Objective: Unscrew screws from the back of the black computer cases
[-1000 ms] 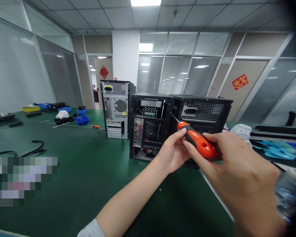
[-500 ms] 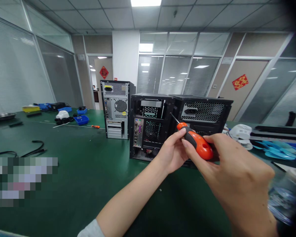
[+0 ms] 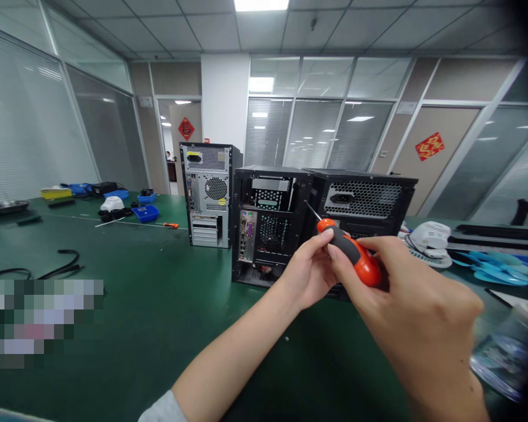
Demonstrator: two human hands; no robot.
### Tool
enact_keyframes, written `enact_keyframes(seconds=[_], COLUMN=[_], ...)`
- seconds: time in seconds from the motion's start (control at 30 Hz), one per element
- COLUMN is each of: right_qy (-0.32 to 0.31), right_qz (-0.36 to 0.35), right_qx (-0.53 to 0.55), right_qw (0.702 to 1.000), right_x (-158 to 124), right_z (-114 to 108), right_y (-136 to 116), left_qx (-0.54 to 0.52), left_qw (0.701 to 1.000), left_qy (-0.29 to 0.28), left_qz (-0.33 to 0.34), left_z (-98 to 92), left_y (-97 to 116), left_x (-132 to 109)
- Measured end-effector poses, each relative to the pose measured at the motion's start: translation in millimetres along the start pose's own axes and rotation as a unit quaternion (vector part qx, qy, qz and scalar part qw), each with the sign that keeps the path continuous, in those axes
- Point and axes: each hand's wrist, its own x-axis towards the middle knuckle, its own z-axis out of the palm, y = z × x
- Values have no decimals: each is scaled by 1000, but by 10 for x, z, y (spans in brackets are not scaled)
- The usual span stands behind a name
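Both my hands are closed on one orange and black screwdriver (image 3: pixel 349 249). My left hand (image 3: pixel 310 271) pinches the front of its handle, near the collar. My right hand (image 3: pixel 418 299) wraps the rear of the handle from the right. The thin shaft points up and left, its tip at the right rear edge of a black computer case (image 3: pixel 268 170). Whether the tip sits in a screw there is too small to tell. This case stands upright, back towards me, with an open power-supply bay and a port panel (image 3: pixel 247 235). My left hand covers part of its lower right.
A taller computer tower (image 3: pixel 206 196) stands to the left, another black case (image 3: pixel 365 193) close on the right. Left on the green table (image 3: pixel 158 328) are a blue tray (image 3: pixel 145 213), an orange tool (image 3: pixel 171 225) and black cables (image 3: pixel 61 266). Right are blue fan blades (image 3: pixel 493 266) and a clear container (image 3: pixel 506 351).
The screwdriver handle has turned slightly about its own axis, and my right hand has rotated a little with it. My left hand stays in place. The tip is still at the case edge.
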Motion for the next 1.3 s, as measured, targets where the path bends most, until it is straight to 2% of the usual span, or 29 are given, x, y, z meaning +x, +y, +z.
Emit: enact_keyframes(seconds=[0.47, 0.8, 1.3], right_qy=[9, 2, -44], right_qz=[9, 21, 73], right_qx=[-22, -21, -1], right_qw=[1000, 1000, 996], right_x=[5, -3, 12], right_z=[0, 53, 54], right_y=[-10, -23, -43], left_qx=[11, -11, -12], left_qw=[1000, 1000, 1000], left_qy=[10, -4, -4], left_qz=[7, -1, 3], left_z=[23, -41, -59], left_y=[-2, -6, -15], left_x=[-15, 32, 57])
